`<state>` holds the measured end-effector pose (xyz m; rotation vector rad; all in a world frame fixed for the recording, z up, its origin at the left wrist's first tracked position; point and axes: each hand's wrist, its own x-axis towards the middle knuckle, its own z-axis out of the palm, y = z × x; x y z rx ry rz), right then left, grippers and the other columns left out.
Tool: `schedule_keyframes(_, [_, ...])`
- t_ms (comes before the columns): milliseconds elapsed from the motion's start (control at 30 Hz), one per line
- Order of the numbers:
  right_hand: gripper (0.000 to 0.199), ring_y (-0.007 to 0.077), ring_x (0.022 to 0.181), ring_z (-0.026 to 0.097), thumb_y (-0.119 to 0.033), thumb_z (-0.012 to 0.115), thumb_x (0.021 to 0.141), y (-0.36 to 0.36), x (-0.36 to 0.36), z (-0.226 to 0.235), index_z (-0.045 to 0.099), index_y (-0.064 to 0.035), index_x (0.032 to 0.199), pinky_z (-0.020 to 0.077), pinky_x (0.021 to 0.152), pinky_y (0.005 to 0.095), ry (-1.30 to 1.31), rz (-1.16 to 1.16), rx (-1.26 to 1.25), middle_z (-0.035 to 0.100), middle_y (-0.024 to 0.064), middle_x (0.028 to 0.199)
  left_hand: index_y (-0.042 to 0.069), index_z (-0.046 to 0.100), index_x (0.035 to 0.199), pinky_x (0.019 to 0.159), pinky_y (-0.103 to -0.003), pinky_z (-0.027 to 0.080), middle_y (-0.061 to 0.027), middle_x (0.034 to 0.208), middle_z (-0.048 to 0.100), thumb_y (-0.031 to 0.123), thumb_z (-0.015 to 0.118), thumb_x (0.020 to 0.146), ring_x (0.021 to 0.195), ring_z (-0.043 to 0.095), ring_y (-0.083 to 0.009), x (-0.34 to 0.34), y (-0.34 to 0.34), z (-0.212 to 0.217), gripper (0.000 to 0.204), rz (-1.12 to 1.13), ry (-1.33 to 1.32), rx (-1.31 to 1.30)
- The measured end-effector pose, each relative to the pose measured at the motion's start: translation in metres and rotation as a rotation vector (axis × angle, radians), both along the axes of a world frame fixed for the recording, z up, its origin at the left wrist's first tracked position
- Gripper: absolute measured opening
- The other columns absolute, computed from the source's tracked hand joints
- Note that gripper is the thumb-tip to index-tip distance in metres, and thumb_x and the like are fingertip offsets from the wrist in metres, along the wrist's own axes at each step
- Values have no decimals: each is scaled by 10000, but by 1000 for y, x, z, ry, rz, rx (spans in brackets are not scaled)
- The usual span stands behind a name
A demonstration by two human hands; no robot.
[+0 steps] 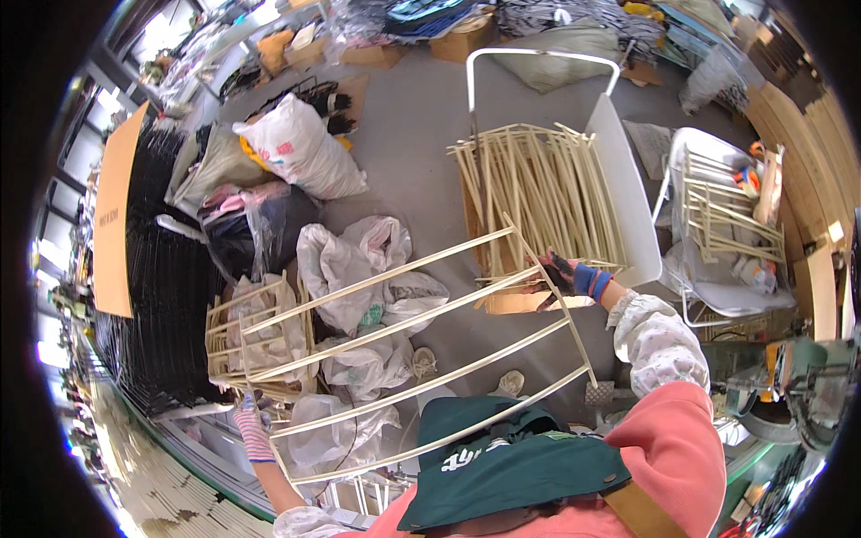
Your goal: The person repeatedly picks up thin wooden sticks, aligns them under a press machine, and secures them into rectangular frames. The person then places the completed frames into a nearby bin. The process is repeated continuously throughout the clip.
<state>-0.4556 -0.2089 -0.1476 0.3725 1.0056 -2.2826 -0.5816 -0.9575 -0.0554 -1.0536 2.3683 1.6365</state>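
Cream-coloured four-rung frame (421, 319) hangs before a dark-green apron (529, 475), its ends grasped by left hand (253, 429) and right hand (570, 273); the step looks like two-handed positioning, the next move calling for level, steady ends.

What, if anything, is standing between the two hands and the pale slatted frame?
Nothing visible but gloves: the left hand grips the slatted frame at its left end, the right hand at its right end. The white bags show beyond the bars, not between.
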Motion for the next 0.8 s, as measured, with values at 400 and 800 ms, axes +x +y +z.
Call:
schedule_keyframes(400, [251,137,423,500,-254,400,948,-142,-155,-199,613,-138,1013,390,354,294,216,-43,1127,551,44,593,33,627,707,525,-373,379,-93,574,510,256,582,847,513,454,-200,24,-150,-137,267,-63,68,-695])
schedule_keyframes(800, [669,320,990,601,-564,419,891,-301,-304,-89,425,-21,1282,525,743,418,5,135,-73,513,209,1251,40,622,776,389,-288,330,-47,546,533,383,467,938,398,400,-111,-42,-301,-204,410,439,8,-557])
